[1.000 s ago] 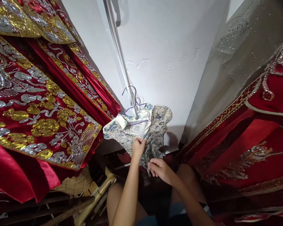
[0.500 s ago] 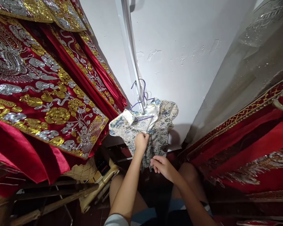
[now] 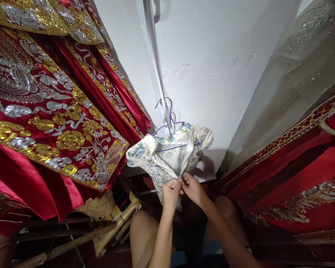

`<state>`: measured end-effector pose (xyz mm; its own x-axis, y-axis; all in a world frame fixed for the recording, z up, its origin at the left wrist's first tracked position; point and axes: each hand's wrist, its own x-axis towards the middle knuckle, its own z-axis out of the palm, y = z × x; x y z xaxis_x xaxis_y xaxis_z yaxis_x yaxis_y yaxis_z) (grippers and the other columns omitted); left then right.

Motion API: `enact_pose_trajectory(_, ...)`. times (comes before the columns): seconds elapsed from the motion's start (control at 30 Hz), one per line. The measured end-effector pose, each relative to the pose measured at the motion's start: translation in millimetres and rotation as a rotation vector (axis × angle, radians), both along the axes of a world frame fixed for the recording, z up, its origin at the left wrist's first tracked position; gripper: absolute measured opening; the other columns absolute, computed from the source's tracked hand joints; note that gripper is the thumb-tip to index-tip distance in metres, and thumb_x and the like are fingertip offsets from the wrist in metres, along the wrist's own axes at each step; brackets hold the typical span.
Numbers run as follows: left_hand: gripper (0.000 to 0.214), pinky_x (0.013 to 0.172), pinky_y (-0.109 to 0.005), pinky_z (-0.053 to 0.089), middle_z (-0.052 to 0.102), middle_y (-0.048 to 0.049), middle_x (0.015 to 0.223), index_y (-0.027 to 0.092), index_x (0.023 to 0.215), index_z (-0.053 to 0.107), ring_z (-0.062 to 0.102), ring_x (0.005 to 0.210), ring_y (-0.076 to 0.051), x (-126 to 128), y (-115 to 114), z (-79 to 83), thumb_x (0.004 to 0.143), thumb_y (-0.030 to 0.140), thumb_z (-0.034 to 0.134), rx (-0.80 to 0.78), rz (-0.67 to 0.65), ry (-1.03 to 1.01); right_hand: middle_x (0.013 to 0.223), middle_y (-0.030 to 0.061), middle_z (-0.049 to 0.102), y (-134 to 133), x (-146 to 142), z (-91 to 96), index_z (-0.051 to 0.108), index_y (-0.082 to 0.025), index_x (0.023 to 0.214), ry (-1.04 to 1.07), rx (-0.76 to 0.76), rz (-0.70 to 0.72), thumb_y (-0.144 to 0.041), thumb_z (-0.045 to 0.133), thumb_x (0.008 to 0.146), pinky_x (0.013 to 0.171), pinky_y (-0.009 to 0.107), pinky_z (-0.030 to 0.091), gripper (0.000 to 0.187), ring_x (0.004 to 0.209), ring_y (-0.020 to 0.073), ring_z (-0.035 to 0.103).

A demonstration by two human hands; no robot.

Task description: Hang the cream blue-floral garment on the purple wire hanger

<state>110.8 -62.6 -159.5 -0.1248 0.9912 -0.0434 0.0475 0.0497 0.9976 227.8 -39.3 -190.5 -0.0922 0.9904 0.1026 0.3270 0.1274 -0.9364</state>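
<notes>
A short-sleeved floral shirt [image 3: 145, 154] in pale and blue tones hangs on a purple wire hanger [image 3: 171, 109] in front of me. Its collar gapes, showing the lighter inside and the hanger's lower bar. My left hand [image 3: 171, 191] pinches the front edge of the shirt below the collar. Right beside it, my right hand [image 3: 194, 190] is closed on the same front edge, fingertips meeting the left ones. Whatever small part lies between the fingertips is hidden.
Red cloth with gold and silver sequin embroidery [image 3: 69, 139] hangs at the left. More red embroidered cloth [image 3: 301, 178] is at the right. A metal pole [image 3: 153, 56] runs down the white wall [image 3: 212, 37]. A bamboo chair [image 3: 106, 238] with a dark phone [image 3: 121, 199] stands lower left.
My right hand has moved up to the shirt front and closed on it beside my left hand. My left hand has drawn the shirt front lower and toward me, opening the collar wider.
</notes>
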Motion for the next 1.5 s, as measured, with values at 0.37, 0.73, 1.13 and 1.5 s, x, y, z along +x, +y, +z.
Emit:
enact_pose_trajectory(0.37,0.033,0.042,-0.018,0.025,0.043,0.0059,0.042,0.013,0.056,0.063,0.032,0.041,-0.003,11.3,33.4,120.5,0.065,0.039,0.08,0.153,0.035,-0.464,0.061,-0.0057,0.035,-20.0,-8.4,-8.6,0.038,-0.023,0.068,0.089,0.118,0.034,-0.037,0.051,0.092,0.055,0.024,0.03,0.031,0.057,0.0125,0.037)
enact_pose_trajectory(0.73,0.028,0.041,-0.018,0.028,0.045,0.0059,0.044,0.013,0.074,0.069,0.035,0.038,-0.005,0.9,54.5,164.3,0.075,0.041,0.075,0.314,-0.076,-0.349,0.068,-0.0004,0.054,-5.7,26.8,60.0,0.058,-0.021,0.114,0.115,0.178,0.115,-0.042,0.052,0.096,0.058,0.03,0.038,0.027,0.06,0.0173,0.048)
enact_pose_trajectory(1.13,0.033,0.045,-0.019,0.029,0.05,0.0048,0.049,0.017,0.072,0.059,0.04,0.044,-0.008,4.9,42.0,138.3,0.086,0.046,0.065,0.441,-0.044,-0.013,0.067,-0.0024,0.063,53.3,30.9,180.9,0.07,-0.023,0.098,-0.234,0.689,0.041,-0.024,0.055,0.093,0.06,0.024,0.037,0.015,0.059,0.0137,0.052)
enact_pose_trajectory(1.5,0.036,0.047,-0.021,0.03,0.048,0.0047,0.052,0.018,0.071,0.057,0.041,0.046,-0.009,12.9,45.5,131.1,0.088,0.049,0.063,0.512,0.091,-0.023,0.065,-0.0035,0.058,54.9,28.0,178.9,0.065,-0.021,0.092,-0.247,0.706,0.085,-0.026,0.057,0.092,0.06,0.024,0.036,0.01,0.057,0.0127,0.048)
